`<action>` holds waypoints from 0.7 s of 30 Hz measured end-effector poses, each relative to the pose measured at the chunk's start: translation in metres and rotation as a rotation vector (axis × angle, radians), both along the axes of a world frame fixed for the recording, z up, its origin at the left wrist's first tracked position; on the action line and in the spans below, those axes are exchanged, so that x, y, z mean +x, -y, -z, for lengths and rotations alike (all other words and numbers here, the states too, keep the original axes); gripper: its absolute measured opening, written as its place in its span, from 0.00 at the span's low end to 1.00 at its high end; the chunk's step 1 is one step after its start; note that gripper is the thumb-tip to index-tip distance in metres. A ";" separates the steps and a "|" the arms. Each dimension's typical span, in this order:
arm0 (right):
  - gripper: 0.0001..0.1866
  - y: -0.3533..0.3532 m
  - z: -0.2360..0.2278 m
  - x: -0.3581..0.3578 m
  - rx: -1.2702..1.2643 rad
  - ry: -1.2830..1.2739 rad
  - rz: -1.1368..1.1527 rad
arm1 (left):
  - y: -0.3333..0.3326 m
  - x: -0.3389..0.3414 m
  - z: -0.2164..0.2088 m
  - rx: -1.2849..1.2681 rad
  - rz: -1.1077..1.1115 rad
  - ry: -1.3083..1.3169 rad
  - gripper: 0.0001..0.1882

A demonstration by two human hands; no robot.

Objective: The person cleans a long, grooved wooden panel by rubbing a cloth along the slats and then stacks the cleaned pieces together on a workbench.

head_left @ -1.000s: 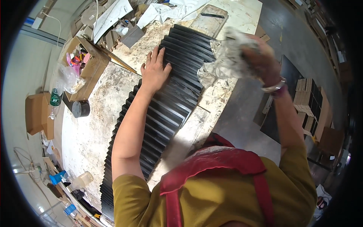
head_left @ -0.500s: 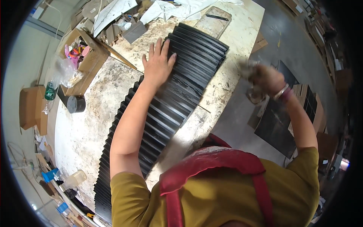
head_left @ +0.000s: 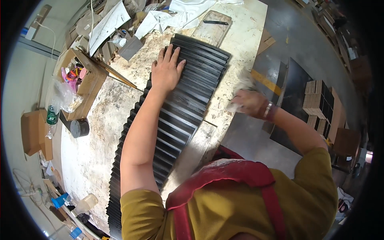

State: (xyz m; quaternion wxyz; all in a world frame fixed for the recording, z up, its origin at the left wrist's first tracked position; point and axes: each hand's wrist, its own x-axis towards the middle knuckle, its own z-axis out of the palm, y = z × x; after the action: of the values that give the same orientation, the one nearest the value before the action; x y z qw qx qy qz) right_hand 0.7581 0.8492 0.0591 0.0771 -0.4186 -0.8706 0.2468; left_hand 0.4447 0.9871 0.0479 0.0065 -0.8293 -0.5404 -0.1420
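A long row of black strips point(head_left: 192, 86) lies side by side across the worktable, forming a ribbed, slightly curved surface. My left hand point(head_left: 167, 72) rests flat on the strips near their far end, its fingers spread and pointing away from me. My right hand point(head_left: 251, 103) hangs over the table's right edge, apart from the strips. Its fingers are closed round a crumpled greyish rag point(head_left: 245, 82), which is smeared by motion.
The stained pale worktable point(head_left: 96, 116) carries an open cardboard box point(head_left: 91, 90) of small items, a dark round tin point(head_left: 79, 128) and a flat board point(head_left: 212, 30). White cloth point(head_left: 180, 14) and scraps lie at the back. Stacked brown pieces point(head_left: 316, 100) stand at right.
My right hand with the rag has swung left and nearer to the table's edge. The left hand stays flat on the strips. The whole view has shifted slightly.
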 end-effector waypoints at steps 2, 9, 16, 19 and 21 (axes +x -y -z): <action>0.13 -0.015 -0.004 0.036 -0.048 -0.006 0.313 | -0.002 0.005 -0.003 -0.017 -0.009 0.018 0.28; 0.12 -0.110 -0.092 -0.092 -0.058 -0.044 0.353 | -0.001 0.003 -0.006 -0.042 0.001 -0.006 0.28; 0.13 -0.027 -0.050 -0.025 0.042 0.724 -0.041 | -0.001 0.002 -0.005 -0.068 -0.029 -0.046 0.29; 0.17 0.014 -0.035 0.044 -0.290 0.632 0.000 | -0.005 0.007 -0.006 -0.070 -0.023 0.005 0.29; 0.18 0.031 -0.047 0.049 -0.392 0.236 0.342 | -0.002 0.002 -0.007 -0.103 -0.033 0.039 0.30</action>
State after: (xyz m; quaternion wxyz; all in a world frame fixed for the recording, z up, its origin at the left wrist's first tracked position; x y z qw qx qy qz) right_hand 0.8069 0.8182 0.1060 -0.0667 -0.5920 -0.7261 0.3432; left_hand 0.4466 0.9888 0.0545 -0.0443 -0.8167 -0.5606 -0.1298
